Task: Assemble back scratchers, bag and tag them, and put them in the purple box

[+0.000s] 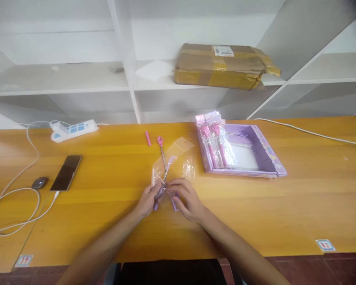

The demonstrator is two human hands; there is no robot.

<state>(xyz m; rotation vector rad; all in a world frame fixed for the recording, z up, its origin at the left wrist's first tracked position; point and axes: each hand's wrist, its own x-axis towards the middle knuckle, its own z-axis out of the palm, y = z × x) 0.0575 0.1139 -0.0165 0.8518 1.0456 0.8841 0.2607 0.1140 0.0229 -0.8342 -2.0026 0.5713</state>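
Both my hands are low over the middle of the table, close together. My left hand (150, 198) is closed around a thin metal rod with a purple handle end and crinkled clear film. The rod leads up to a pale purple head (171, 160), its shape partly hidden by plastic. My right hand (186, 198) is closed, its fingers pinching the film beside a short purple piece (175, 202). Beyond them lies a pink hand-shaped back scratcher (160, 141) on a metal rod. A clear plastic bag (178, 148) spreads beside it, and a small pink stick (148, 138) lies to the left.
A purple open box (273, 158) at right holds packaged pink back scratchers (215, 146) and a purple fork-like piece (239, 134). At left are a phone (67, 172), a dark mouse-like object (40, 183), a power strip (74, 130) and white cables. A taped carton (219, 67) sits on the shelf.
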